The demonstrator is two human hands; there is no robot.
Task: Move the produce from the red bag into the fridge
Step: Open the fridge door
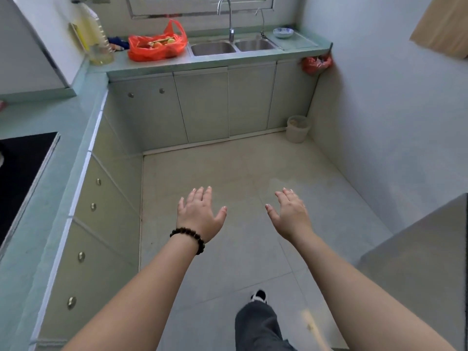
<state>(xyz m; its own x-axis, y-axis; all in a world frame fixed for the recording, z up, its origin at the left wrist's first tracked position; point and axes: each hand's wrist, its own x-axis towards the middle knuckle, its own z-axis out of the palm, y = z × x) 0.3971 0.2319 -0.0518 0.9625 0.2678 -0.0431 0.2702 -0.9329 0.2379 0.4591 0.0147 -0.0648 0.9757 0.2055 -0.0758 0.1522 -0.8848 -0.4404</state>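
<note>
**Soft bag, loose fruit, far surface**

Red bag (157,48) slumped open on surface (152,65) left of sink (212,48), well apart from left hand (200,211) and right hand (291,214), both spread, empty. Thin, limp plastic; probably bruisable produce (162,43). Best gripped at handles (173,27).

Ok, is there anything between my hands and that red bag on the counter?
Nothing visible does. Both the left hand and right hand are held out over bare floor, and the red bag sits at the counter's front, left of the sink.
</note>
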